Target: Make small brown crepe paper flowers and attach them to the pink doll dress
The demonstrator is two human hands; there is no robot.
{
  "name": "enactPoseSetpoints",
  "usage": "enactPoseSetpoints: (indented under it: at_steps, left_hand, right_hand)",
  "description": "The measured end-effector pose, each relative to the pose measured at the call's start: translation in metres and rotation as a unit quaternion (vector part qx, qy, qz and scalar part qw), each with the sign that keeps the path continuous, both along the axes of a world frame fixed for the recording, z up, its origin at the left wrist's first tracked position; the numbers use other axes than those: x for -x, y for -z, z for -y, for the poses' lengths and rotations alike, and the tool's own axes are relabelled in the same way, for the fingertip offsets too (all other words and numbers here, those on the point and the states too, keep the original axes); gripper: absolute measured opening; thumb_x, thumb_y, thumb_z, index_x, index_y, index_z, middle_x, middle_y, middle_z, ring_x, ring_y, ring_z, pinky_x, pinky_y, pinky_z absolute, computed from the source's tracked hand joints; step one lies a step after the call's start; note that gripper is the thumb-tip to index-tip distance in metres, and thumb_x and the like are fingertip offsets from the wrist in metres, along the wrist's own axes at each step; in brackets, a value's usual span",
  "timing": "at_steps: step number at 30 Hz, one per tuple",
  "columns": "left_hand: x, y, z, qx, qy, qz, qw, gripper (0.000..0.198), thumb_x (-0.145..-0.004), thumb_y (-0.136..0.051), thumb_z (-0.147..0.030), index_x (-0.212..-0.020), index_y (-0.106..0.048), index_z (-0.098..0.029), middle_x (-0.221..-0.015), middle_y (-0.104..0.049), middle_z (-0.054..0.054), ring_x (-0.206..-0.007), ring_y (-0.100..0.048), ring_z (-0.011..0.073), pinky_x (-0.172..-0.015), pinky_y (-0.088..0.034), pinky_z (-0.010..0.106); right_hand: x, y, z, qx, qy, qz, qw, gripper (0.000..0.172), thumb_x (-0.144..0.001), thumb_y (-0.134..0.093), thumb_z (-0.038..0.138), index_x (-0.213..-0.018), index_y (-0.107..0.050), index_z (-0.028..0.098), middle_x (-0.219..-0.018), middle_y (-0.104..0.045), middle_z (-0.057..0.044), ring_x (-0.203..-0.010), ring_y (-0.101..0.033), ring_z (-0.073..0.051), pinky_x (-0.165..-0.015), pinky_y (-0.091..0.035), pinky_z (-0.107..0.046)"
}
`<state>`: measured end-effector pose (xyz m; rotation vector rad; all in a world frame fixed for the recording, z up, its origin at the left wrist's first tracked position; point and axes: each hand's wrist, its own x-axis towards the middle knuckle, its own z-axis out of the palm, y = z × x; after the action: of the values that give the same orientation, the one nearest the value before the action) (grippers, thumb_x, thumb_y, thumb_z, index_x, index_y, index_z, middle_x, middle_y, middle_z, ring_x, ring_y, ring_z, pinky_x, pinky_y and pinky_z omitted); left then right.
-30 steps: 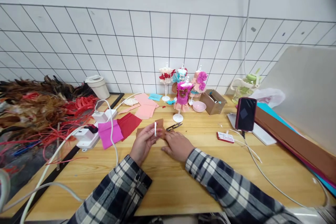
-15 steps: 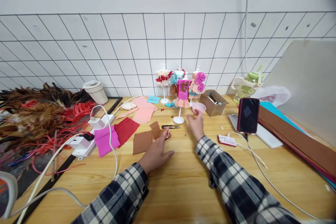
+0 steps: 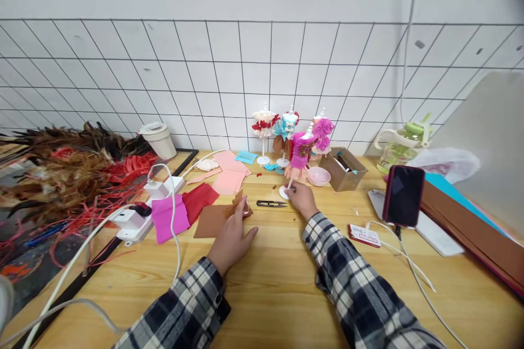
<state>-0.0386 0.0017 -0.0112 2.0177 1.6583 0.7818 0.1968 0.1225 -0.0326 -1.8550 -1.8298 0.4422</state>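
My right hand [image 3: 302,199] grips the white base of a mini dress form [image 3: 302,152], which leans to the right. It wears a magenta top with a brown trim and a peach ruffled hem. My left hand [image 3: 234,235] is flat, with fingers stretched and thumb apart, at the edge of a brown crepe paper piece [image 3: 213,220]. Something small and white shows at its fingers, too small to name. Between the hands lie black thread snips [image 3: 272,204]. Behind stand more dressed forms: a cream and red one [image 3: 264,124], a blue one [image 3: 286,126] and a pink one [image 3: 323,133].
Magenta paper [image 3: 168,219], red paper [image 3: 200,200] and peach paper [image 3: 230,174] lie left, by a power strip [image 3: 137,229] with cables. A pink bowl [image 3: 319,176], a cardboard box [image 3: 347,172] and a propped phone [image 3: 403,196] stand right. Feathers [image 3: 61,174] cover the far left.
My right hand has come down onto the dress form's base and closed on it. The form has gone from upright to tilted. My left hand stays by the brown paper; the view has shifted slightly.
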Motion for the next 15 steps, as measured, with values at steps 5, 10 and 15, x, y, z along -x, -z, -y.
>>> enactPoseSetpoints:
  at_steps: [5, 10, 15]
  left_hand:
    - [-0.003, 0.002, 0.000, -0.001, 0.019, 0.003, 1.000, 0.082, -0.081, -0.053, -0.026, -0.148, -0.007, -0.020, -0.129, -0.053, 0.014, -0.118, -0.052, 0.0258, -0.103, -0.035, 0.046]
    - [-0.009, 0.004, -0.002, -0.077, 0.001, -0.042, 0.996, 0.079, -0.081, -0.054, -0.023, -0.147, -0.012, -0.025, -0.139, -0.046, 0.011, -0.127, -0.043, 0.0276, -0.111, 0.003, 0.058]
    - [-0.006, -0.007, 0.004, -0.189, -0.022, 0.020, 0.981, 0.067, -0.083, -0.055, -0.026, -0.143, -0.026, -0.024, -0.151, -0.027, 0.011, -0.139, -0.021, 0.0270, -0.113, -0.013, 0.050]
  right_hand:
    - [0.000, 0.001, -0.006, -0.011, -0.017, 0.016, 1.000, 0.025, -0.083, -0.056, 0.031, -0.099, -0.072, 0.022, -0.091, -0.072, -0.007, -0.084, -0.064, -0.020, -0.069, -0.039, -0.025]
    - [0.011, 0.001, -0.008, -0.042, -0.015, 0.028, 0.999, 0.024, -0.084, -0.054, 0.033, -0.096, -0.070, 0.019, -0.098, -0.070, -0.009, -0.089, -0.062, -0.021, -0.072, -0.038, -0.027]
    - [0.008, 0.000, 0.000, -0.079, -0.030, 0.008, 0.996, 0.026, -0.081, -0.057, 0.029, -0.103, -0.065, 0.017, -0.106, -0.066, -0.009, -0.097, -0.059, -0.020, -0.079, -0.040, -0.027]
